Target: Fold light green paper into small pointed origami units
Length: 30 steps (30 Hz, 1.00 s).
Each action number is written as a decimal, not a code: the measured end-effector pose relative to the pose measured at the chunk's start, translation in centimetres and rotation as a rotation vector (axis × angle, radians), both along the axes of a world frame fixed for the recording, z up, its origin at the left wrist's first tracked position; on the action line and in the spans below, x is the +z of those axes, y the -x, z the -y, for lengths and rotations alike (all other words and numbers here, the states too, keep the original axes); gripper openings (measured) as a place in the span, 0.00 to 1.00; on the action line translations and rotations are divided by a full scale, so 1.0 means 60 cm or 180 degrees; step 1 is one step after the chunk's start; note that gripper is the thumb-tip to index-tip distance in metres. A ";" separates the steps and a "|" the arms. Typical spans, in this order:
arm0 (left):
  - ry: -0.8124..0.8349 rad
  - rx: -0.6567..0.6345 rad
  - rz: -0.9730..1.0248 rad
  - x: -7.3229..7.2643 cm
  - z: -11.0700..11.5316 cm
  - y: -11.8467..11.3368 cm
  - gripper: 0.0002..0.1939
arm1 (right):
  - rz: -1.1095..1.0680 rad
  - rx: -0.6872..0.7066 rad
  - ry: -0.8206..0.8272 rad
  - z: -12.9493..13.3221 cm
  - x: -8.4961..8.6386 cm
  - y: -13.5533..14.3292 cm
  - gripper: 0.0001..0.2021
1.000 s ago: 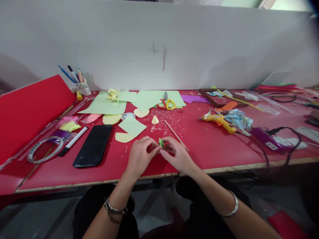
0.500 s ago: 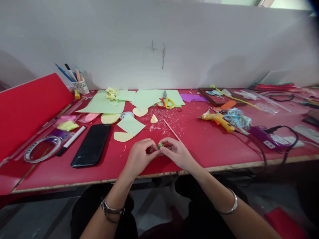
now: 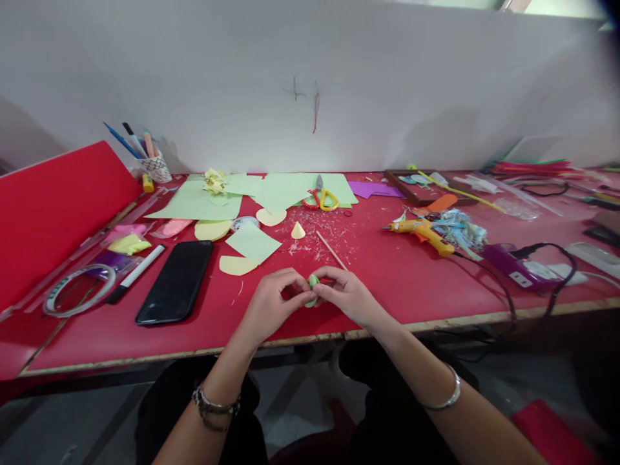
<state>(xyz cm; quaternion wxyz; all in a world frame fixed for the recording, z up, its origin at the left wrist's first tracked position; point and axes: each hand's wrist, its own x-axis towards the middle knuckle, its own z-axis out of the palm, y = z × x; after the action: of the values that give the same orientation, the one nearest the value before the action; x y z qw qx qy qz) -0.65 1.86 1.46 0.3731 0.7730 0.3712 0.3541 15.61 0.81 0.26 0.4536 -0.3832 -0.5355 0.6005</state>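
Between my fingertips, over the front of the red table, is a small piece of light green paper (image 3: 313, 281) that looks curled. My left hand (image 3: 278, 300) pinches it from one side, and my right hand (image 3: 346, 294) pinches it from the other. The fingers hide much of its shape. A small pale yellow paper cone (image 3: 298, 230) stands just beyond my hands. A thin wooden stick (image 3: 331, 250) lies beside the cone, its near end close to my right hand.
Green sheets (image 3: 285, 188) and scissors (image 3: 320, 196) lie at the back. A black phone (image 3: 175, 282) and a marker (image 3: 135, 274) are on the left. On the right are a yellow glue gun (image 3: 421, 234) and a purple power strip (image 3: 520, 268) with cables. Paper scraps dot the middle.
More of the green paper shows between my fingertips, above and below them. Both hands stay in about the same place. The view has shifted very slightly.
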 end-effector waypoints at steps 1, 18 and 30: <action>-0.0074 0.0036 -0.0057 0.000 0.000 0.000 0.09 | -0.0008 -0.0054 0.0003 -0.001 -0.001 0.000 0.11; -0.0188 0.0216 -0.0528 -0.003 0.002 0.003 0.10 | 0.0585 -0.0144 -0.0484 0.004 -0.007 0.002 0.07; 0.0827 0.0050 0.0262 0.001 0.000 -0.003 0.13 | 0.0255 0.0025 -0.0362 0.003 -0.001 0.000 0.07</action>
<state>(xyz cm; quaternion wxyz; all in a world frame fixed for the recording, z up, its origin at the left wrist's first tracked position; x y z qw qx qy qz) -0.47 1.84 1.50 0.4823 0.7001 0.4044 0.3373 15.63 0.65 0.18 0.4505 -0.3785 -0.5879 0.5551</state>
